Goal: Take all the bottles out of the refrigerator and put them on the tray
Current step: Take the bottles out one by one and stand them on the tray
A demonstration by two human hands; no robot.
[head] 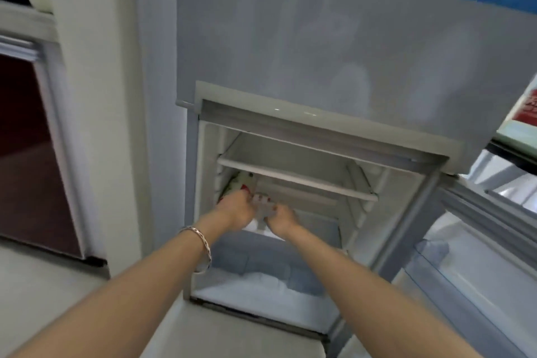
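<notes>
The refrigerator [319, 136] has its lower compartment open, and both my arms reach inside below a white shelf [296, 176]. A bottle with a green, red and white label [236, 180] lies at the compartment's left wall. My left hand [234, 211], with a bracelet on its wrist, curls against this bottle's lower end. A clear bottle [263, 208] sits between my hands, and my right hand [283, 219] grips it from the right. The picture is blurred, so the finger contact is hard to read. No tray is in view.
The open door [479, 241] swings out at the right, with door racks on its inner side. A pale drawer front [261, 264] sits under my hands. A dark red cabinet door [29, 154] stands at the left beside a white wall.
</notes>
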